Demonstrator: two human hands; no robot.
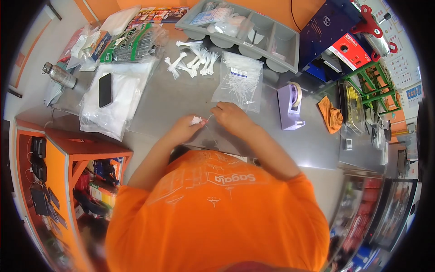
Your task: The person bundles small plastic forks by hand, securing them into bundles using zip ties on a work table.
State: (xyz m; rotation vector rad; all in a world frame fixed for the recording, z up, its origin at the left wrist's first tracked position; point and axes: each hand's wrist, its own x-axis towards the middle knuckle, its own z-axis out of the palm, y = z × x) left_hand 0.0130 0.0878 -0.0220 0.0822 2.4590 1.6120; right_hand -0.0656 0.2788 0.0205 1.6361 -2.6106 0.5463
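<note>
White zip ties show as a small clump of heads in my left hand (186, 128), its fingers wrapped round them. My right hand (229, 119) is closed beside it, its fingertips pinching a thin, pale strand that reaches toward the left fingers. Beyond my hands, several tied bundles of white zip ties (210, 62) lie on the metal table (170, 97). A clear plastic bag (240, 81) of loose white zip ties rests just past my right hand.
At left are a phone (105, 90) on plastic bags and a metal bottle (60, 75). A grey divided tray (283, 45) stands at the back. A purple tape dispenser (286, 109), an orange cloth (330, 114) and a blue machine (321, 31) are at right.
</note>
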